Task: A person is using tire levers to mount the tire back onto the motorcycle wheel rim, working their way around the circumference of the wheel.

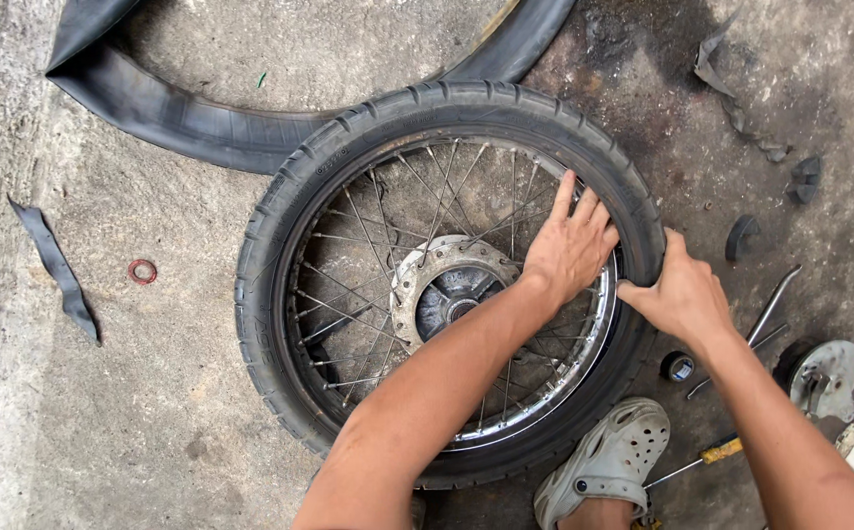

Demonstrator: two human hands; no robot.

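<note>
A spoked motorcycle wheel lies flat on the concrete floor, with a black tyre [289, 226] around its chrome rim [544, 393] and a brake disc at the hub [446, 290]. My left hand [569, 245] rests flat on the right side of the wheel, fingers stretched over the rim onto the tyre's inner edge. My right hand [682, 294] is just beside it, thumb and fingers clamped on the tyre's sidewall at the right.
A black inner tube [201, 118] lies behind the wheel. A rubber strip [54, 265] and a red ring [142, 271] are at the left. Metal tyre levers [770, 314], a brake plate [824, 378], a yellow-handled screwdriver [716, 453] and my foot in a grey clog [608, 461] are at the right.
</note>
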